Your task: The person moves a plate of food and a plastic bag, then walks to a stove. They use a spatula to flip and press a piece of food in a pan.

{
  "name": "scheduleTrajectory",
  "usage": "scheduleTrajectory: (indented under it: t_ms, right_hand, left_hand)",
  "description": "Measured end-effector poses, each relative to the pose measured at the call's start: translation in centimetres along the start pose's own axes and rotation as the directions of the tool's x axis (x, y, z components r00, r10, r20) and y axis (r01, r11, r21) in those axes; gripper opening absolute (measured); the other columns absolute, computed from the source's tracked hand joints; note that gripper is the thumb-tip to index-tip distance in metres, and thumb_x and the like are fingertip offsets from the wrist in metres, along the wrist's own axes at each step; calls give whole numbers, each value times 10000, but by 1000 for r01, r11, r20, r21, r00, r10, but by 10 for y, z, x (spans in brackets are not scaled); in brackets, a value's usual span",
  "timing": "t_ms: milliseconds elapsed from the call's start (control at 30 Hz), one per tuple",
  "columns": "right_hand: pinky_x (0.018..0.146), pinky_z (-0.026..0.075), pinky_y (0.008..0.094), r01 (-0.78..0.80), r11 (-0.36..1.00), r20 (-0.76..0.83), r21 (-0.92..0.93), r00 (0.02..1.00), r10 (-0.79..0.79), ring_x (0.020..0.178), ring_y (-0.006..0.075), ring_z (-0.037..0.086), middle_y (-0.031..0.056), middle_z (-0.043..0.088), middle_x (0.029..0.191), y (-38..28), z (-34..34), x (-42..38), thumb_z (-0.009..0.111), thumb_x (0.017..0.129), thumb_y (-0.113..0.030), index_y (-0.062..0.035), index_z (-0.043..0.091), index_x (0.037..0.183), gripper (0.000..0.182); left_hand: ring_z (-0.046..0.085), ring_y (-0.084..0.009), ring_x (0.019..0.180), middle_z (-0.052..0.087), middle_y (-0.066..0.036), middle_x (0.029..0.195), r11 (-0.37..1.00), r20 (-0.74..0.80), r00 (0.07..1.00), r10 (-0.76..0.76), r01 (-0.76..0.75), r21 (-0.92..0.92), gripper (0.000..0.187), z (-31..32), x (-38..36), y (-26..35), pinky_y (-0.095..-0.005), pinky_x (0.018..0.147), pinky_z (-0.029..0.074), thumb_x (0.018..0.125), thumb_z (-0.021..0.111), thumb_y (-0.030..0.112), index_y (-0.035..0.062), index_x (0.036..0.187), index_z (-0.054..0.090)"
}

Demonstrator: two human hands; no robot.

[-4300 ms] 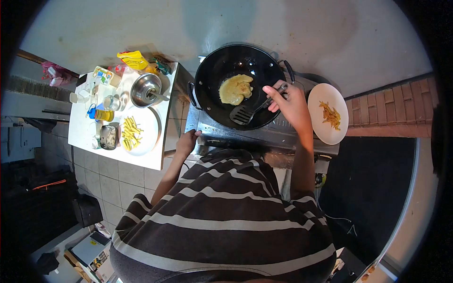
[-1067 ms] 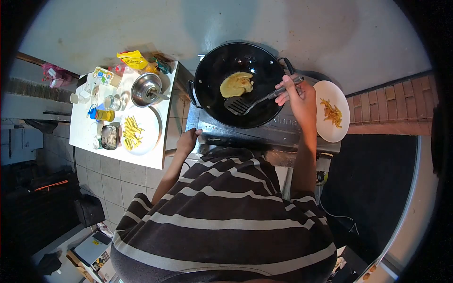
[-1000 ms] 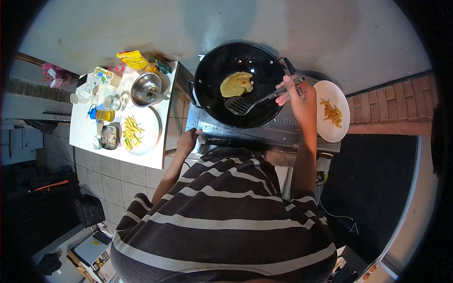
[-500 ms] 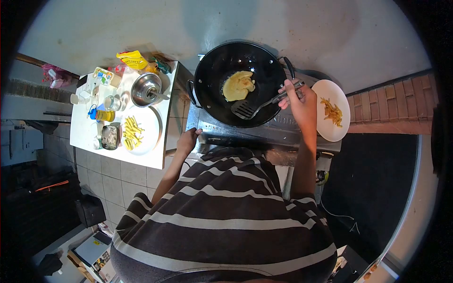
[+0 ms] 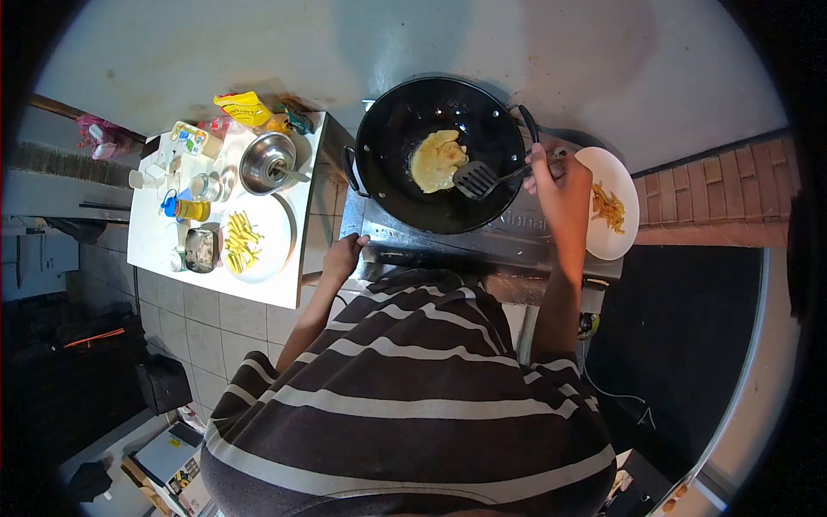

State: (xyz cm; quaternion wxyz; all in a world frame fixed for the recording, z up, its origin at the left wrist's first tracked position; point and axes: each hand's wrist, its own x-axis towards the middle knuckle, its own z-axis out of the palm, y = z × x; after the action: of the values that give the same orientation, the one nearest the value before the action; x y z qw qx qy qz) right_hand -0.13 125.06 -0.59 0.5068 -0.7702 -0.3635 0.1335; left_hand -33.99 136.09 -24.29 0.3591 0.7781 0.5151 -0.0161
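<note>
My right hand [image 5: 556, 172] is closed round the handle of a black slotted spatula [image 5: 475, 181]. The spatula's blade is inside a black wok [image 5: 388, 185], just right of a pale yellow, folded piece of food [image 5: 437, 161] lying on the wok's bottom. My left hand [image 5: 346, 252] rests at the front left edge of the metal stove [image 5: 405, 240], fingers curled; whether it grips the edge or something small is not clear. Right of the wok, partly behind my right hand, is a white plate [image 5: 622, 233] with browned strips [image 5: 607, 208] on it.
A white table [image 5: 280, 295] on the left bears a white plate [image 5: 280, 250] of pale yellow strips, a metal bowl [image 5: 255, 164], a yellow bottle [image 5: 194, 210], glass jars and a yellow packet [image 5: 244, 109]. The wok's right handle [image 5: 527, 123] sticks out near my right hand.
My right hand and the spatula have moved right, and the blade has turned and sits slightly higher in view. The food has shifted a little and changed shape. My left hand has stayed put.
</note>
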Motion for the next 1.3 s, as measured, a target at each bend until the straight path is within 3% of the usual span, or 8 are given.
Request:
scheduleTrajectory:
  t_ms: [167,233,333,533,867,967,1033,1300]
  right_hand:
    - [502,450,283,-11,999,-2,-41,1000,11,501,146,616,117,633,616,0,4,-3,641,909,-208,12,640,828,234]
    - [490,392,307,75,986,4,-151,997,-75,473,144,513,113,585,585,3,6,-3,640,899,-187,12,616,792,228]
    - [486,342,326,125,986,42,-110,992,-122,475,151,409,104,518,555,5,10,-5,639,892,-166,13,585,767,225]
    - [475,321,320,130,985,86,-111,989,-121,474,133,365,96,488,548,3,18,-7,631,898,-148,12,562,764,220]
    - [477,434,224,16,998,127,69,992,-24,514,54,587,5,537,551,9,24,-7,605,942,-150,-9,579,751,239]
    - [482,450,216,-6,988,111,155,994,-11,509,68,592,17,582,580,13,22,-5,605,949,-162,-1,598,766,244]
    - [518,497,230,-9,994,132,108,991,-5,557,108,631,89,691,777,11,20,-5,568,977,-151,30,622,853,226]
    - [520,502,239,-27,982,47,185,999,19,557,126,634,112,698,812,7,17,1,570,979,-155,30,607,916,199]
  left_hand:
    - [609,-478,916,646,-286,883,1000,-9,1000,18,-18,-16,564,2,1,-2,-538,772,459,977,424,534,8,950,626]
    - [618,-451,946,666,-244,945,1000,12,1000,-4,4,14,526,3,3,-5,-553,776,471,966,420,552,81,1014,650]
    - [618,-452,946,665,-247,941,1000,4,1000,5,-5,25,531,3,3,-6,-551,781,470,967,418,550,73,1015,647]
    - [615,-456,946,662,-253,938,1000,21,1000,0,-1,23,520,3,4,-6,-551,780,467,970,421,541,73,1012,644]
    - [612,-461,935,660,-255,925,1000,-3,1000,2,-2,-10,497,4,2,-4,-553,771,463,964,449,527,73,1003,648]
    - [612,-463,928,659,-255,918,1000,3,1000,12,-12,-18,499,7,6,-10,-556,763,463,961,454,531,73,999,647]
    - [615,-462,924,659,-258,910,1000,1,1000,7,-7,-10,510,8,6,-11,-558,758,464,958,453,540,70,998,647]
    - [620,-457,933,662,-256,919,1000,-15,1000,17,-17,-7,537,7,3,-8,-553,774,470,960,433,556,66,1007,648]
